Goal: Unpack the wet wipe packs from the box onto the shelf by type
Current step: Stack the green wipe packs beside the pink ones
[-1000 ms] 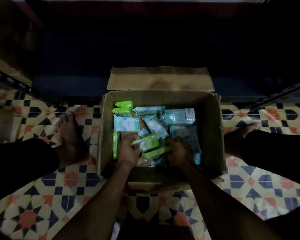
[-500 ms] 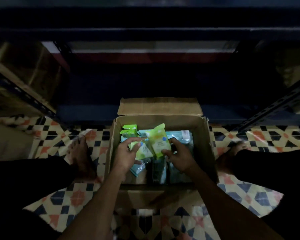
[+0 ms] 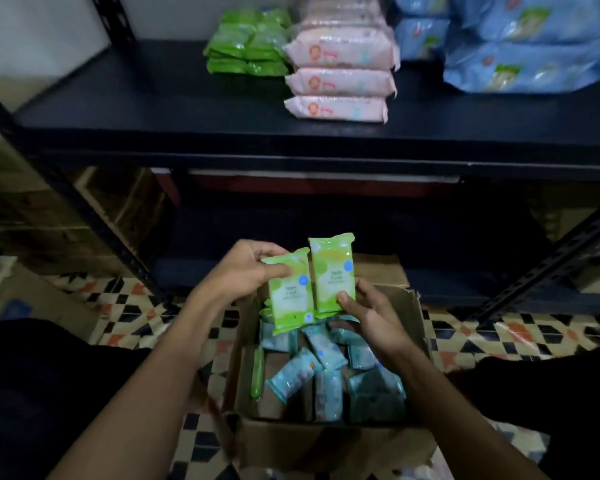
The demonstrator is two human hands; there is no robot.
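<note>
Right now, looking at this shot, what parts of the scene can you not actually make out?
- Small print on the two green packs: head view, too blurred.
- Blue packs on the shelf: cut off by the top and right edges.
- Box contents: count unclear, teal packs overlap, the right hand covers some.
- Lower shelf area: too dark.

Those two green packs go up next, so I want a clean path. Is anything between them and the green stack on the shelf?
Nothing visible: the green packs are above the box, with open space up to the green stack.
</note>
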